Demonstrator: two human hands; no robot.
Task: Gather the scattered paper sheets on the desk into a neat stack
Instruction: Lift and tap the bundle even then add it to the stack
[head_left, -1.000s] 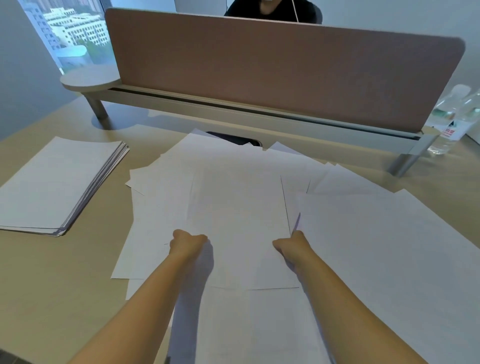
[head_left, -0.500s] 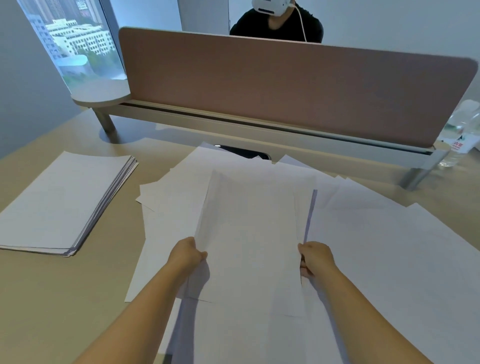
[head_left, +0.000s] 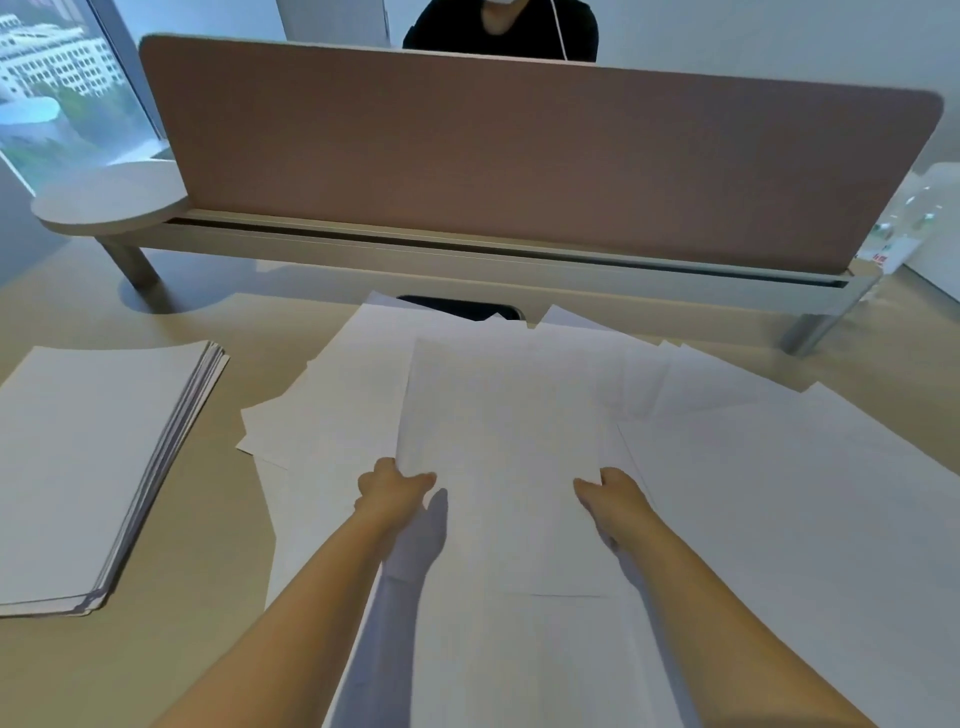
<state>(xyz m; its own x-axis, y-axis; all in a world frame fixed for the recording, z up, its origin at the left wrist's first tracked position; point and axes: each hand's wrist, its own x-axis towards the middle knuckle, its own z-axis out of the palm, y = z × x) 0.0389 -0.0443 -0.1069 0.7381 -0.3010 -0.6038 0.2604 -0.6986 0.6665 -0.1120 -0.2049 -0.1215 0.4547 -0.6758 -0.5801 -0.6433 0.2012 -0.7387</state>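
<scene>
Lowered since half a second ago, the held sheet (head_left: 506, 457) now lies nearly flat over the scattered sheets (head_left: 779, 493) at the desk's centre, where before its far edge was tilted up. Both forearms reach toward 12 o'clock, the left hand (head_left: 392, 491) pinching the sheet's left edge and the right hand (head_left: 610, 496) gripping its right edge. On the tan desk (head_left: 197, 644) a neat stack (head_left: 88, 462) sits at 9 o'clock, a pink divider panel (head_left: 519, 161) stands at 12 o'clock, and a window (head_left: 57, 88) shows at 10 o'clock.

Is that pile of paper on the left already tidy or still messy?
Tidy. The stack lies apart from the scattered sheets, its edges roughly lined up.
</scene>
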